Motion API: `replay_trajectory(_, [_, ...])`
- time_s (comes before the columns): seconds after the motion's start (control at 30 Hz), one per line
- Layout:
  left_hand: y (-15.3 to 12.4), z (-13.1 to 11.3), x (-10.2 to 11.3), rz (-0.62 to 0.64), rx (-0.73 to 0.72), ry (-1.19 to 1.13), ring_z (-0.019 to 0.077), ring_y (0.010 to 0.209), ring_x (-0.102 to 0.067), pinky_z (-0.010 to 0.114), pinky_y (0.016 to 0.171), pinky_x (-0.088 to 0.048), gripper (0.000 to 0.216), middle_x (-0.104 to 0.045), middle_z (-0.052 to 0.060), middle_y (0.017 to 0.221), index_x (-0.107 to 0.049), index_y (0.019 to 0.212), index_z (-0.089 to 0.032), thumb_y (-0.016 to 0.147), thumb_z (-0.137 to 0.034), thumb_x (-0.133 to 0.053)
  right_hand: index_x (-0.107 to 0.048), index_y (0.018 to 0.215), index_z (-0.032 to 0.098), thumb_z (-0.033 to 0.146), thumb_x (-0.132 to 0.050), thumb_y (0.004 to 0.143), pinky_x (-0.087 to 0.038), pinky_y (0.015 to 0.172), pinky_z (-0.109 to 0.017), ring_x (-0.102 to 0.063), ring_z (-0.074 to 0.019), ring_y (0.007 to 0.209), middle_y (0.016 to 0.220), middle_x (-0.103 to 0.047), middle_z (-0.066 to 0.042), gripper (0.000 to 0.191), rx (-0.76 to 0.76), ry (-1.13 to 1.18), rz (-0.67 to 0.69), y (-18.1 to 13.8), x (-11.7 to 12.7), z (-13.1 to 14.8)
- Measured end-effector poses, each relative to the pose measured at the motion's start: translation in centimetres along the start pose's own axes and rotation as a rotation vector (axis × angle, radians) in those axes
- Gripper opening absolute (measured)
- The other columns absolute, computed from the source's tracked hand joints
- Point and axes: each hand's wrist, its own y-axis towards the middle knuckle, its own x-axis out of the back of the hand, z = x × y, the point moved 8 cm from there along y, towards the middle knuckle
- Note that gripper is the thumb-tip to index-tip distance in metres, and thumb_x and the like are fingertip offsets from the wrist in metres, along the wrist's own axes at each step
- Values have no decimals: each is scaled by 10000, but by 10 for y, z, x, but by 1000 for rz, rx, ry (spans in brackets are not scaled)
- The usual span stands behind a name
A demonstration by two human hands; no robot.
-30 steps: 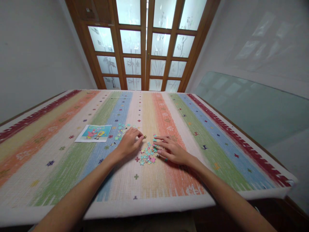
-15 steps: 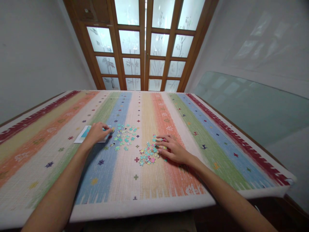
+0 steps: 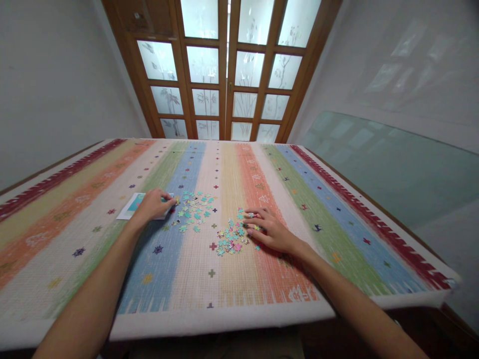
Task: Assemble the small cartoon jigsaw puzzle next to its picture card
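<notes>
Left hand [image 3: 151,206] rests curled on the picture card [image 3: 129,208], perhaps pinching a piece. Right hand [image 3: 270,230], fingers spread, touches the loose puzzle pieces [image 3: 229,238] on the striped cloth [image 3: 232,279]; sorting works best with light, flat strokes.

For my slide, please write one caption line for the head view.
Left hand rests on a picture card; right hand touches loose puzzle pieces on a striped cloth.

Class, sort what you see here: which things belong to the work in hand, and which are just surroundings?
In use:
left hand on picture card
right hand on near puzzle pieces
far puzzle pieces

Surroundings:
striped cloth
wooden doors
glass sheet
</notes>
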Motion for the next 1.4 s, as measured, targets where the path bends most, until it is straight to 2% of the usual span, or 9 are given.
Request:
replay_trajectory(0.3, [-4, -12, -3, -59, -84, 71, 326, 902, -645, 421, 916, -499, 255, -713, 110, 806, -704, 606, -223, 732, -429, -622, -721, 1224, 241, 334, -555, 1031, -472, 1044, -548, -574, -304, 1232, 1364, -636, -132, 271, 14, 16, -42, -1, 3, -1])
replay_trajectory(0.5, [-5, -14, -5, -36, -106, 59, 334, 920, -640, 435, 952, -480, 264, -726, 126, 842, -719, 614, -220, 741, -426, -612, -726, 1207, 241, 328, -556, 1029, -477, 1028, -539, -578, -302, 1206, 1348, -651, -126, 261, 6, -10, -44, -2, 1, -4])
replay_trajectory(0.93, [-7, -18, -7, -1, -119, 134, 327, 925, -661, 399, 918, -496, 321, -755, 138, 893, -758, 699, -190, 779, -449, -586, -781, 1113, 226, 300, -599, 1019, -506, 982, -509, -605, -282, 1095, 1190, -741, -105, 218, 18, -41, -45, -1, 1, -3])
replay_trajectory(1.4, [-6, -17, -8, 3, -144, 125, 350, 913, -668, 406, 860, -497, 325, -759, 158, 872, -775, 708, -180, 777, -449, -606, -775, 1146, 220, 283, -562, 1029, -503, 960, -507, -614, -280, 1072, 1202, -757, -98, 251, 29, -23, -57, -1, 0, -3])
